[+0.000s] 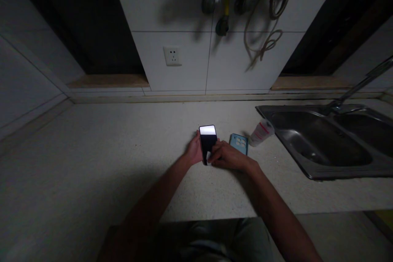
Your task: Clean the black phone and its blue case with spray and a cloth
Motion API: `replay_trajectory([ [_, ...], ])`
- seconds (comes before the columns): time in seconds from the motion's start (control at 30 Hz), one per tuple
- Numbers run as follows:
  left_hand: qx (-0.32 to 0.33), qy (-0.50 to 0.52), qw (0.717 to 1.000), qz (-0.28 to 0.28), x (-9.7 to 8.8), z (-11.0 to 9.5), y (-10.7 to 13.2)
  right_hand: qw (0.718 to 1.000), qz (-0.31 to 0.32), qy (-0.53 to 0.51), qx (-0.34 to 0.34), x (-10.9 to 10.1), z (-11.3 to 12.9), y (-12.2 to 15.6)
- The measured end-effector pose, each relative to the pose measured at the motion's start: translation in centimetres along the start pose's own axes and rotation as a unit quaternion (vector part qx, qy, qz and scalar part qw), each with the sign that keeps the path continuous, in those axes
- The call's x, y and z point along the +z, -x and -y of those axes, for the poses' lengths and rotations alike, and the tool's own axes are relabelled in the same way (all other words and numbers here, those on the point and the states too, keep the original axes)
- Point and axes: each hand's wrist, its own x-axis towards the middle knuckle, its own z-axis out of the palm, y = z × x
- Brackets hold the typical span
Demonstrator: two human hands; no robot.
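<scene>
A black smartphone lies on the pale countertop, its top edge reflecting light. My left hand grips the phone's left edge. My right hand rests at the phone's lower right corner, fingers pinched on a small white piece pressed to the screen. A light blue phone case lies flat just right of my right hand. Beyond it a small white bottle with red print lies tipped on its side.
A steel double sink with a faucet fills the right side. The tiled back wall carries a power socket, pipes and a hanging hose. Dark openings flank the tiled column. The counter's front edge runs just below my forearms.
</scene>
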Motion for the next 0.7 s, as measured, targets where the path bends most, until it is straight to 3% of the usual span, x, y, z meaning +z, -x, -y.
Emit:
replay_trajectory([
  [0.13,-0.004,0.006,1.0,0.009,-0.3,-0.2,-0.1,0.999,-0.009,-0.029,0.043,-1.0,-0.9,1.0],
  [0.23,-0.002,0.014,1.0,-0.008,-0.3,-0.2,0.0,0.987,-0.108,0.012,0.116,-1.5,-2.2,1.7],
  [0.37,-0.006,0.006,0.999,-0.045,-0.3,-0.3,0.1,0.948,-0.256,0.056,0.178,-1.7,-3.0,1.9],
  [0.53,-0.032,-0.024,0.997,-0.062,-0.2,-0.1,0.2,0.902,-0.4,-0.021,0.16,-0.9,-1.9,0.8],
  [0.7,0.014,-0.067,0.995,-0.076,-0.2,1.0,0.0,0.892,-0.426,-0.1,0.111,0.2,-0.6,-0.5],
])
